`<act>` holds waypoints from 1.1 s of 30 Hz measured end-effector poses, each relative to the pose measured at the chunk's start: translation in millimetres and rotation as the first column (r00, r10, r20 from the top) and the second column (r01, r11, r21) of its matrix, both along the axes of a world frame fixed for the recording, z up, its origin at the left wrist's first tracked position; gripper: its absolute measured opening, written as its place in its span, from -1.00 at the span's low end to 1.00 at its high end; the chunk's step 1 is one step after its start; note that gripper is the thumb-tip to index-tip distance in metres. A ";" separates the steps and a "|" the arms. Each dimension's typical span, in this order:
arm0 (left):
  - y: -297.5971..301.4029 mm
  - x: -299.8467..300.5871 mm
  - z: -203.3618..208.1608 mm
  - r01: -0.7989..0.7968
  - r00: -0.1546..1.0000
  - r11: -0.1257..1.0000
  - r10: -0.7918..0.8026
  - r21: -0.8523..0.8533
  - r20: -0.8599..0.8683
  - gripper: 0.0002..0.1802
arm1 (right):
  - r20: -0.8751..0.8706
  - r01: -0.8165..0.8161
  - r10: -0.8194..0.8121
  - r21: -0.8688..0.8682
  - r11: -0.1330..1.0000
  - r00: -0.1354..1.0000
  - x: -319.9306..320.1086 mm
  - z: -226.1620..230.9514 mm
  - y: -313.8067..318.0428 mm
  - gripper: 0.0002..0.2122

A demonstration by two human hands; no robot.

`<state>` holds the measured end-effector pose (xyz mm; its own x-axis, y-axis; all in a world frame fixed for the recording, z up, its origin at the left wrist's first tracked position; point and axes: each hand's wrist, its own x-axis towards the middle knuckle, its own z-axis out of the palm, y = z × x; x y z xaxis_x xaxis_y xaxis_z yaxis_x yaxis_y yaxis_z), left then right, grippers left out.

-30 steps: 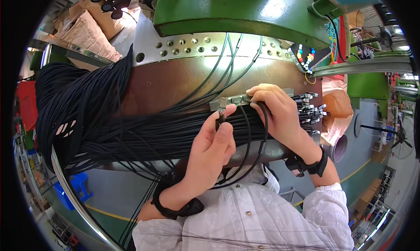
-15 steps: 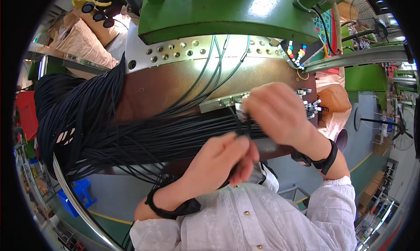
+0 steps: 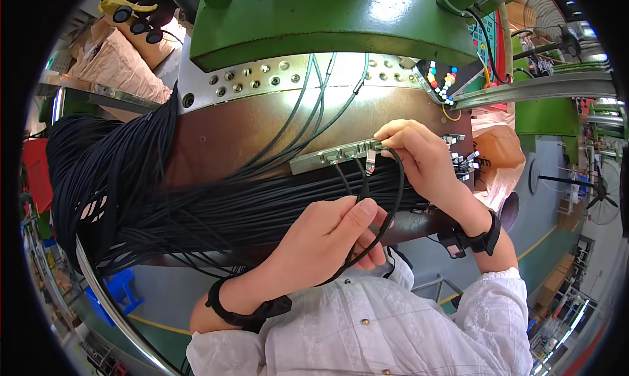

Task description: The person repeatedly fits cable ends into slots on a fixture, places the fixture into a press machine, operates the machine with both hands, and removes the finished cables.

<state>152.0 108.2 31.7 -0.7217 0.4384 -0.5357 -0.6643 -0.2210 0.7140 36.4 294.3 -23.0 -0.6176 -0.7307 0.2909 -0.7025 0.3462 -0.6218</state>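
Note:
My left hand pinches black cables between thumb and forefinger, its other fingers loosely curled below. From that pinch a metal-ended plug sticks up near a narrow metal fixture with slots along its top. Two thin cable ends run up into the fixture's slots. At the fixture's right end, my right hand is closed on the end of a black cable, which loops down toward the left hand. The plug tip under its fingertips is mostly hidden. A thick bundle of black cables lies beneath both hands.
A green machine block overhangs the brown worktop and a perforated metal plate. Several metal plugs gather at the right edge. Cables spill over a metal rail on the left. A brown paper bag stands right.
My right hand, blurred before, now rests its fingertips at the fixture's right end, with a cable loop showing below. My left hand keeps its pinch near the same spot. The view shifted slightly.

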 end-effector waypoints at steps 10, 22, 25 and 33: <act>5.3 -19.2 6.8 0.011 0.980 0.991 -0.037 0.131 0.197 -0.55 | -0.326 0.003 0.039 0.128 0.992 0.945 8.1 41.4 0.1 -0.79; -2.0 -32.1 21.7 0.369 0.838 0.809 -0.503 -0.458 -0.213 -0.65 | 0.158 0.036 -0.030 -0.031 0.999 0.987 -7.1 4.5 16.8 -0.86; -19.6 -40.6 8.4 0.040 0.856 0.875 -0.280 -0.483 -0.436 -0.69 | 0.161 -0.016 -0.015 0.186 0.982 0.987 -13.8 16.5 19.0 -0.86; -58.1 -157.9 -54.4 -0.503 0.843 0.864 0.498 0.031 -0.205 -0.52 | 0.340 -0.078 0.082 -0.026 0.997 0.937 -93.1 26.7 -6.1 -0.79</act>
